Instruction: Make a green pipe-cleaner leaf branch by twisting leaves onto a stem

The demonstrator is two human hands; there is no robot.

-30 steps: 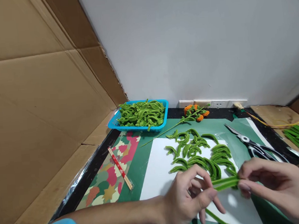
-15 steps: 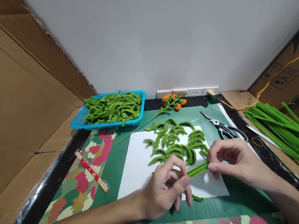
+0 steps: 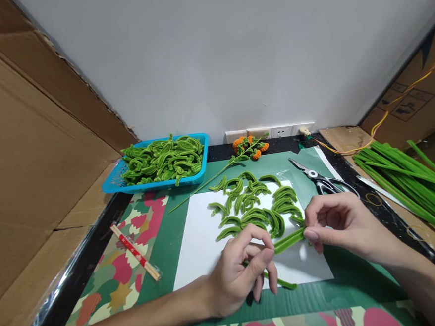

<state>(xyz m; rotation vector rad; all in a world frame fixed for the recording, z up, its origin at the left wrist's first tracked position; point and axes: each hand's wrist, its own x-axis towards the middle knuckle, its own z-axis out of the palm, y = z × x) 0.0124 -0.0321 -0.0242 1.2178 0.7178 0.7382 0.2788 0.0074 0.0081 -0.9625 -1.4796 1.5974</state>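
Between my two hands stretches a short green pipe cleaner piece (image 3: 289,240), which looks doubled. My left hand (image 3: 243,270) pinches its left end between thumb and fingers. Its right end is pinched by my right hand (image 3: 337,224). Beneath my left hand, another green pipe cleaner (image 3: 283,281) pokes out, partly hidden by the fingers. Just beyond my hands, several curved green pipe cleaner leaves (image 3: 254,215) lie in loose rows on a white sheet of paper (image 3: 193,244).
At the back left stands a blue basket (image 3: 205,169) heaped with green leaves. An orange flower stem (image 3: 253,145) lies by the wall sockets. Scissors (image 3: 315,176) and long green pipe cleaners (image 3: 408,184) are to the right. Wrapped chopsticks (image 3: 134,250) lie at left.
Both hands keep their pinch on the green pipe cleaner piece and have shifted very slightly. The whole view has tilted a little.
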